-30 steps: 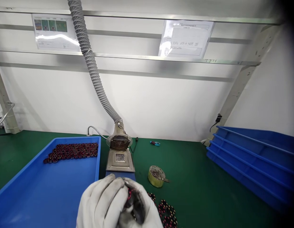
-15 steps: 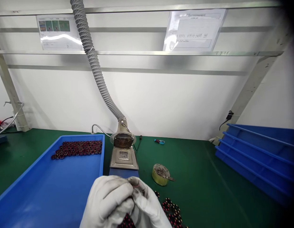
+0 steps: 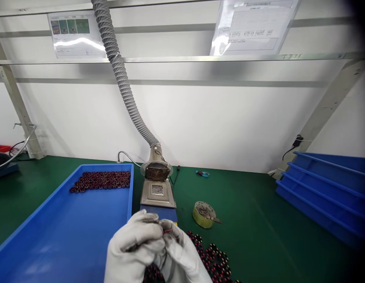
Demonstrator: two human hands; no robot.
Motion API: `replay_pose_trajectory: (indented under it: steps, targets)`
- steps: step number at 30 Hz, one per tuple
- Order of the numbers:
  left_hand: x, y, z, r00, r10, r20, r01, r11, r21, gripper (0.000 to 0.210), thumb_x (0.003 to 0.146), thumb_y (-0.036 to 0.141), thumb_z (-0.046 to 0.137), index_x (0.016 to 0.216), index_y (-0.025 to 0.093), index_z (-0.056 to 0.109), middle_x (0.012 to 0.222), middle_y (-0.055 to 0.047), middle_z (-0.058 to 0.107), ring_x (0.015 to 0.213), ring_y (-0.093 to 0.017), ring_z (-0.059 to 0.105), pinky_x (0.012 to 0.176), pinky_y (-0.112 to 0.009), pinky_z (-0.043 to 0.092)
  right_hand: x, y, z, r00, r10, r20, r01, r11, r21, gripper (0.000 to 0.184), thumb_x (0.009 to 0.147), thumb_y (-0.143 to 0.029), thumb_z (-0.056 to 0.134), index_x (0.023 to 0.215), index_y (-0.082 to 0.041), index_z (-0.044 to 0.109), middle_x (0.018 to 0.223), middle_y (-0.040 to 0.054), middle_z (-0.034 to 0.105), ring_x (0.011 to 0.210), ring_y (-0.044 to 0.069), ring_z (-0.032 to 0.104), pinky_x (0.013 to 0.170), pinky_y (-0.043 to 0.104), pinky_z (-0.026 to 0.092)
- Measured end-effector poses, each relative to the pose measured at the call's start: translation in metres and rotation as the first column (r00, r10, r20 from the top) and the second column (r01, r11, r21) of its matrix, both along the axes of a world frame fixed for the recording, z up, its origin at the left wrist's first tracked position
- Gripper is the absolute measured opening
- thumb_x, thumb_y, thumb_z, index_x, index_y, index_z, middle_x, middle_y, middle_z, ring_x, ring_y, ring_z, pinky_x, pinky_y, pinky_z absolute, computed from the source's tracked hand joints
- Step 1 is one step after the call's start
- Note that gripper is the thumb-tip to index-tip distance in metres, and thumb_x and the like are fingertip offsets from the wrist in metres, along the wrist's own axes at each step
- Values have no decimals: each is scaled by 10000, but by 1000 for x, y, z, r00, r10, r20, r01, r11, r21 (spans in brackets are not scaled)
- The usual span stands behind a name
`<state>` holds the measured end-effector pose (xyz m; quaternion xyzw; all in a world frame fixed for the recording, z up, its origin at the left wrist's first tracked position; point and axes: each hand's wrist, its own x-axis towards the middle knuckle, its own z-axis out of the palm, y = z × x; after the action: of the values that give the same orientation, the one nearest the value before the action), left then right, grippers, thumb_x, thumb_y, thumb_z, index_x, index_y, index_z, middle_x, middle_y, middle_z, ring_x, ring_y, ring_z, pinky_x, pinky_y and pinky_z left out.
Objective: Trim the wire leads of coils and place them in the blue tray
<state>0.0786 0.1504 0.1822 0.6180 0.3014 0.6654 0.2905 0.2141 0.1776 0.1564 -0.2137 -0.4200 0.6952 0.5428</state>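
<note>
My left hand, in a white glove, is closed with its fingertips brought up against those of my right hand, also white-gloved and closed. A thin red strand shows at the right fingertips; whatever it belongs to is hidden by the fingers. Small dark round pieces with red and pale dots show beneath the two hands. More such pieces lie loose on the green table just right of my right hand. Beyond the fingers stands a metal heating plate on a blue base.
At left, a blue tray has many dark-red pieces at its far end. A yellow-green round tin and blue-handled tool sit right of the plate. Stacked blue trays stand at right. A grey hose hangs overhead.
The view has shifted a little, so the background sits slightly right and higher. Both hands stay together at the fingertips, and more of the loose dotted pieces show beside my right hand.
</note>
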Motion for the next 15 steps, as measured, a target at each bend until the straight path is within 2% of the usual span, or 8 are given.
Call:
replay_pose_trajectory:
  steps: [4,7,8,10,12,13,15]
  targets:
    - [1,1,0,945,109,308,-118,993,8,162,614,381,807,705,273,729,660,-19,712,648,-222,687,696,-233,570,-5,-4,-1,999,10,-42,-11,1000,-23,226,592,-277,805,770,-183,700,697,49,711,653,190,667,706,355,536]
    - [-9,-2,3,904,109,413,-135,990,35,147,678,369,768,805,319,714,751,10,720,729,-229,682,737,-282,564,-8,-9,3,994,31,-103,-36,998,-42,249,586,-304,807,771,-186,691,676,48,707,692,212,678,715,382,535]
    - [-11,-4,5,921,90,379,-101,995,10,180,699,336,758,870,323,702,818,5,720,776,-231,675,722,-262,564,-9,-9,4,992,29,-125,-35,998,-50,256,580,-308,810,769,-185,686,674,49,706,699,219,680,715,394,536]
    - [-11,-6,7,977,37,208,-13,994,-111,285,680,287,775,952,295,688,908,-28,712,808,-232,673,696,-217,560,-12,-10,4,989,-2,-146,-8,998,-67,262,575,-299,813,770,-185,679,679,51,706,711,225,680,721,403,538]
    - [-4,-6,7,998,17,60,-4,978,-208,287,644,292,794,914,247,710,909,-62,711,795,-228,678,708,-204,554,-15,-10,3,990,-32,-139,22,997,-75,266,576,-291,811,781,-185,679,700,54,710,721,222,679,735,396,538]
    - [-1,-5,5,997,57,50,-47,982,-186,218,659,324,781,852,238,726,882,-65,715,814,-227,674,763,-224,543,-15,-10,3,990,-40,-134,30,997,-77,266,578,-292,809,785,-185,680,712,56,713,725,221,679,742,390,538]
    - [3,-2,-1,989,114,90,-110,993,-47,161,674,360,766,774,237,735,791,-52,719,791,-226,676,899,-311,493,-16,-11,2,991,-29,-127,20,997,-70,260,585,-300,803,786,-187,684,735,58,716,734,221,678,750,384,538]
